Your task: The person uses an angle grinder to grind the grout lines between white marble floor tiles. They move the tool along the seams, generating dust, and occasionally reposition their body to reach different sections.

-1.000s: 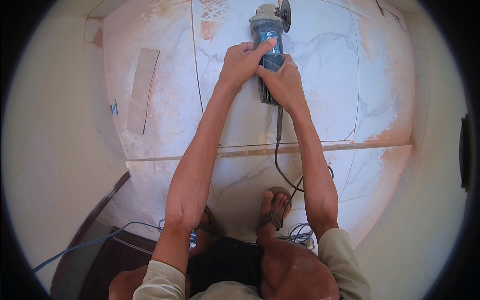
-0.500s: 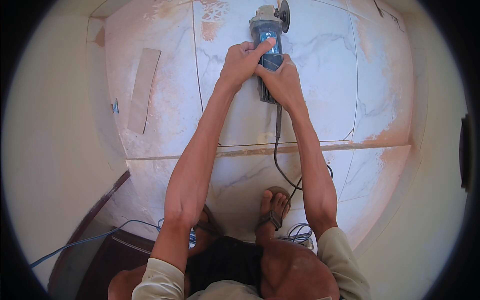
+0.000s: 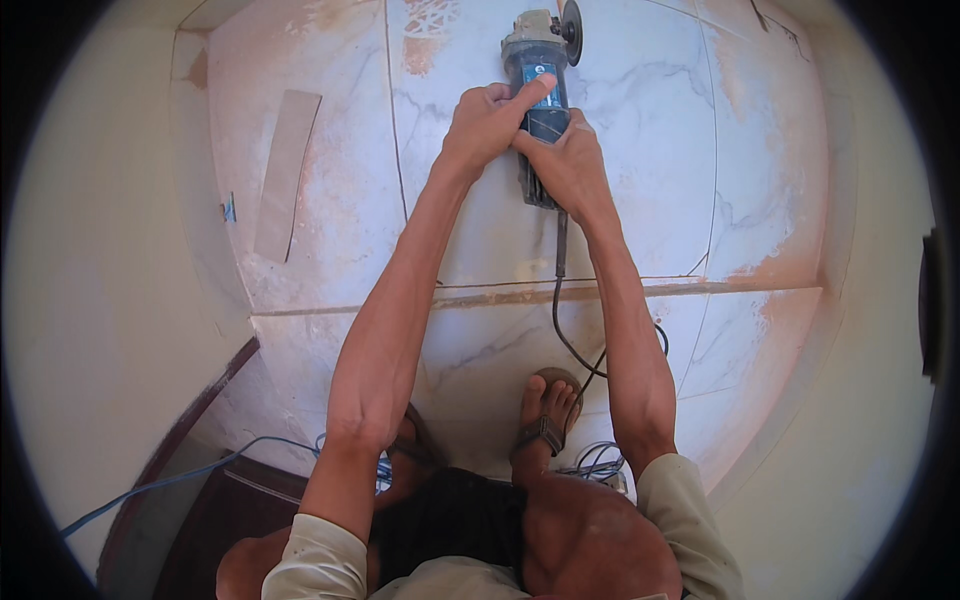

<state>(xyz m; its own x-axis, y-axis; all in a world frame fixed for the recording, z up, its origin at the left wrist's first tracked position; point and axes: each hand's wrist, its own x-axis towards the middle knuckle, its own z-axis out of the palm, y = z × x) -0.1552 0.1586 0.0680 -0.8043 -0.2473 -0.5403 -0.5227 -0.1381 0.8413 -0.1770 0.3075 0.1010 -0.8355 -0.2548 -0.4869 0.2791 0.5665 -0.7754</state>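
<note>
An angle grinder point(image 3: 538, 95) with a dark blue body is held near the top centre of the frame, its cutting disc point(image 3: 571, 20) standing edge-on at the upper right of the tool head, above a white marbled floor tile point(image 3: 640, 150). Whether the disc touches the tile cannot be told. The left hand point(image 3: 488, 125) is clamped over the grinder body from the left, with the thumb laid up along the blue casing; the right hand point(image 3: 565, 165) is closed around the rear of the body, just below and touching the left. A black power cord point(image 3: 557, 300) runs from the tool's tail down the middle of the frame, crosses a grout joint point(image 3: 500, 297) and passes close beside a sandalled foot point(image 3: 545, 415) at lower centre.

A narrow tile offcut point(image 3: 286, 175) lies at the upper left, well apart from the tool. Reddish dust is smeared along the tile edges towards the right, and a blue cable point(image 3: 180, 480) trails across the lower left.

Several risks can be judged from this. The cord could be snagged or pulled taut by the foot, which would jerk the tool off its line. Both hands are bare and near the disc, so a kickback from a jammed disc could bring it towards the fingers. The foot is barely covered, and chips could be thrown down onto it
</note>
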